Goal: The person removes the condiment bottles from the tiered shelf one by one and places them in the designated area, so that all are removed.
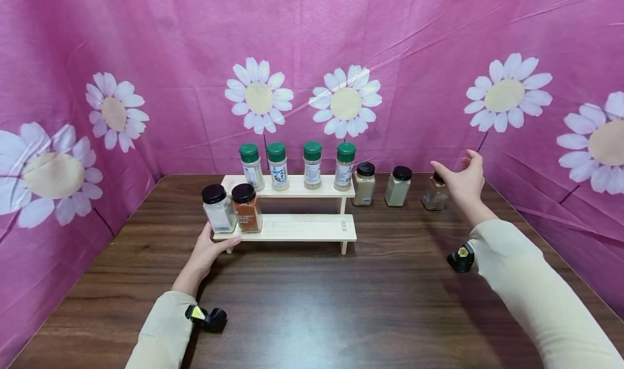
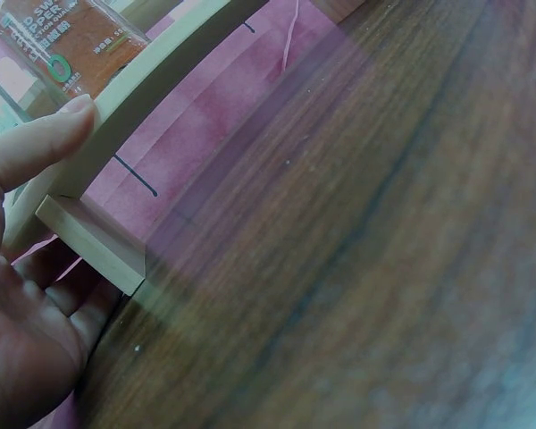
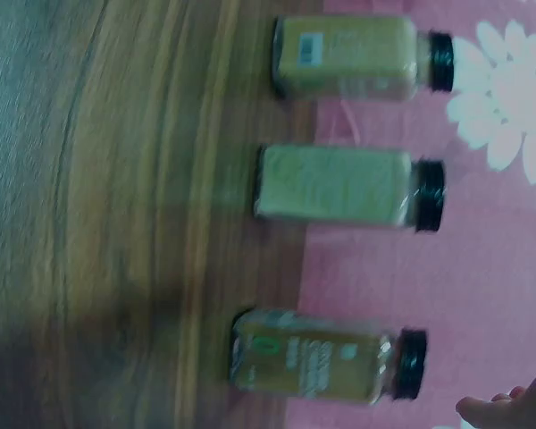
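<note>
A two-step wooden spice rack [image 1: 302, 228] stands on the table. My left hand [image 1: 203, 252] grips its lower left end, thumb on the front edge and fingers beneath, around the leg [image 2: 94, 241]. Just above that thumb, on the lower step, are a black-lidded jar of pale spice [image 1: 219, 214] and a jar of orange-red spice [image 1: 247, 215]. Over at the right, my right hand [image 1: 465, 185] hovers by a black-lidded jar of brown spice [image 1: 431, 196], thumb and fingers spread. In the right wrist view the fingertips [image 3: 491, 411] show apart from that jar's lid [image 3: 411, 364].
Several green-capped spice bottles [image 1: 313, 166] line the upper step. Between the rack and the brown jar stand a tan spice jar [image 1: 363, 187] and a greenish spice jar [image 1: 397, 189]. A pink flowered cloth [image 1: 414, 114] hangs behind the brown wooden table [image 1: 312, 304].
</note>
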A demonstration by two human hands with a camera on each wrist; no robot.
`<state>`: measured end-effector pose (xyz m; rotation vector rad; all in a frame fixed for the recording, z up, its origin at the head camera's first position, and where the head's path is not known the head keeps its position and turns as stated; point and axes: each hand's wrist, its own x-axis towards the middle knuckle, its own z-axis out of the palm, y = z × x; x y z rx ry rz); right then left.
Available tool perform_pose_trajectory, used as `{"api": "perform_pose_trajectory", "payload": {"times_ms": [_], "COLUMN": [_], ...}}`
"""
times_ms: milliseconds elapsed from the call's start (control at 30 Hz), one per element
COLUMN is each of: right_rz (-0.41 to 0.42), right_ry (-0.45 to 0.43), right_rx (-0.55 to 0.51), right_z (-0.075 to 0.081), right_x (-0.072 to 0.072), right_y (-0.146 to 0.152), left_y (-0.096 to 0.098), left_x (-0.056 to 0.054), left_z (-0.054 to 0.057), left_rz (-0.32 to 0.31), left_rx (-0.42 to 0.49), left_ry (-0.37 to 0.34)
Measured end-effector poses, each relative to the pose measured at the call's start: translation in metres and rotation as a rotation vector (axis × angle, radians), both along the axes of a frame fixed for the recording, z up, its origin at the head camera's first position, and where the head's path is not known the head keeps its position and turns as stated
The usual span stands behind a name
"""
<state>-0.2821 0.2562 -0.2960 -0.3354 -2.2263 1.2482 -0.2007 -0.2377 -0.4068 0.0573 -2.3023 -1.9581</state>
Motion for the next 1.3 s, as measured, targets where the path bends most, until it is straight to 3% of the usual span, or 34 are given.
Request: {"api": "perform_pose_trajectory", "payload": {"times_ms": [233,533,800,1033,1100,1233,1300], "right_rz": [0.093,0.198,0.314,0.363,0.398,0.529,0.565], "right_ry": [0.010,0.062,0.125,0.165,0.186,0.287,0.302], "right_rx": [-0.042,-0.114,-0.183,-0.197,-0.194,-0.287,-0.308], "right_z": [0.008,0.007,-0.022,-0.007,-0.014,-0.041,-0.045], "right_x": [0.014,0.029,0.014,0.043,0.042,0.025,0.026], "right_y": [-0.019,-0.035,-0.026,-0.052,-0.051,-0.042,-0.044], "left_y": [0.000,0.000,0.000,0.000,0.000,0.000,0.000], "left_x": [0.000,0.000,0.000,0.000,0.000,0.000,0.000], "left_z": [-0.001,-0.002,-0.002,-0.001,-0.002,-0.002,-0.002], "left_rz": [0.000,-0.001,0.000,-0.003,-0.003,-0.001,-0.001], "left_rx": [0.004,0.005,0.009,0.013,0.012,0.012,0.012], "left_ry": [0.007,0.015,0.016,0.012,0.012,0.015,0.016]}}
